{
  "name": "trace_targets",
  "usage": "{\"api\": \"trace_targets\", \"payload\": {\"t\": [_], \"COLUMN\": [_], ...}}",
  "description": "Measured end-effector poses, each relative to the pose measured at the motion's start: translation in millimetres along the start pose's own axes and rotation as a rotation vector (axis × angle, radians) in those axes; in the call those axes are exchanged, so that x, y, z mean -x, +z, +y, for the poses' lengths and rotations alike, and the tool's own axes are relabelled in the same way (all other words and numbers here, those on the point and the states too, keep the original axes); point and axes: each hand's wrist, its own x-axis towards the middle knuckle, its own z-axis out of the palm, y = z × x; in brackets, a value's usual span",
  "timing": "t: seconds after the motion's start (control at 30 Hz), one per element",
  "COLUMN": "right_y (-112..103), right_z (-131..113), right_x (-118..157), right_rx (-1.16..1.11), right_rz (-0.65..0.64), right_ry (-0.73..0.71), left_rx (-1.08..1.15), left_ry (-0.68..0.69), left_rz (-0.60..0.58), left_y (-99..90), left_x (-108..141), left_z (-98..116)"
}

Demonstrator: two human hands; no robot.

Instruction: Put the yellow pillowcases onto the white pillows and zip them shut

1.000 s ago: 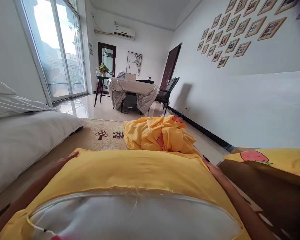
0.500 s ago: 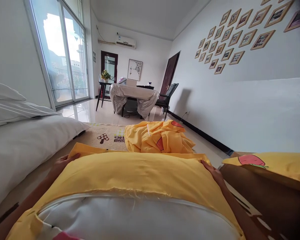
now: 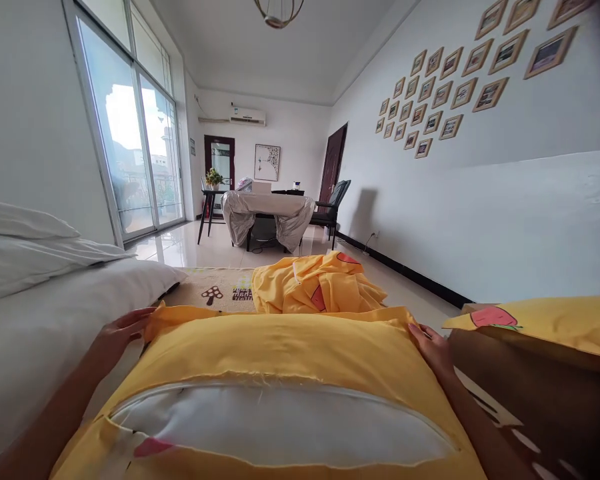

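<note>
A yellow pillowcase lies in front of me with its long zip opening facing me. Through that opening a white pillow shows, with a pink patch at its left. My left hand grips the far left corner of the pillowcase between thumb and fingers. At the far right corner, my right hand pinches the fabric edge. A crumpled yellow cloth with red prints rests just beyond the pillowcase.
White pillows are stacked at the left. Another yellow pillowcase sits on a brown box at the right. Farther back are a covered table and a black chair.
The view has tilted upward. The opening's near edge now shows below the white pillow. My left hand's fingers are more extended at the corner, and my right hand has turned more into sight.
</note>
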Motion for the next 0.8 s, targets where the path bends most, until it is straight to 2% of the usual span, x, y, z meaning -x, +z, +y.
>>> {"api": "trace_targets", "payload": {"t": [0.1, 0.17, 0.2, 0.3, 0.4, 0.5, 0.57, 0.67, 0.8], "right_y": [-14.9, -25.8, -30.8, -43.4, -53.2, -61.1, -66.3, -76.5, -93.4], "right_z": [-28.7, -57.5, -73.6, -120.3, -150.1, -156.4, -152.2, -142.5, -124.5], "right_x": [7.7, 25.2, 38.8, 95.1, 156.5, 198.5, 210.4, 207.1, 181.5], "right_rx": [-0.035, -0.065, -0.077, -0.047, 0.153, 0.355, 0.433, 0.498, 0.562], "right_rz": [0.005, -0.073, -0.156, -0.551, -0.797, -0.941, -0.980, -0.992, -0.964], "right_ry": [-0.080, -0.179, -0.236, -0.444, -0.666, -0.828, -0.882, -0.853, -0.709], "left_rx": [-0.013, -0.136, -0.210, -0.362, -0.482, -0.614, -0.655, -0.633, -0.616], "left_ry": [0.026, 0.089, 0.145, 0.367, 0.558, 0.698, 0.742, 0.768, 0.706], "left_rz": [-0.059, -0.126, -0.175, -0.315, -0.423, -0.468, -0.502, -0.561, -0.589], "left_y": [-18.6, -25.9, -27.3, -23.0, -11.8, -1.9, 1.5, 0.5, -11.0], "left_x": [10.1, 27.0, 38.2, 78.0, 115.5, 139.7, 147.8, 151.2, 145.8], "left_z": [21.3, 44.4, 57.7, 96.1, 118.9, 124.3, 123.8, 123.0, 119.2]}}
